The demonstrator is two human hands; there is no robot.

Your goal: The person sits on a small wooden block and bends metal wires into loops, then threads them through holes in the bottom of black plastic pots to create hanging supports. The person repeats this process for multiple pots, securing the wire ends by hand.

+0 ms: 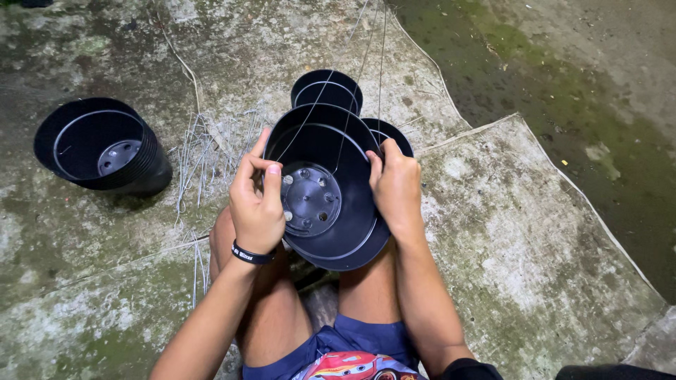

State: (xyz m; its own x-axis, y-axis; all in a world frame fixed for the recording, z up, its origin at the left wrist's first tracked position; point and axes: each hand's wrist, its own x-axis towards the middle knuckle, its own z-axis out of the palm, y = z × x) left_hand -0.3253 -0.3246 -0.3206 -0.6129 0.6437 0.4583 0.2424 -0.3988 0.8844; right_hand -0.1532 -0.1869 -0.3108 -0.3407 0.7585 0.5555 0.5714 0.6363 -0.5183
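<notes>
**Both hands on a black pot, wires rising from its rim**

Far out at nine o'clock, a stack of black plastic pots (104, 146) lay tipped on the mossy concrete ground (535, 232), its open mouth facing up and showing only a grey drainage disc at the bottom. Just right of it, at about ten o'clock from the hands, a loose bundle of thin wires (204, 158) was scattered on the ground.

At the centre, a large black pot (327, 186) was held tilted over the person's knees, its mouth turned toward the camera. Nothing lay inside it but the perforated base plate. The left hand (257, 200) was curled around the pot's rim at nine o'clock, thumb and forefinger pinched together just inside the wall. Thin hanger wires (352, 84) ran from the rim up toward twelve o'clock. Behind the pot, at twelve and one o'clock, two smaller black pots (327, 88) stood with nothing visible in them. The right hand (396, 186) was closed on the rim at three o'clock, fingers folded over the edge where a wire met it.
</notes>
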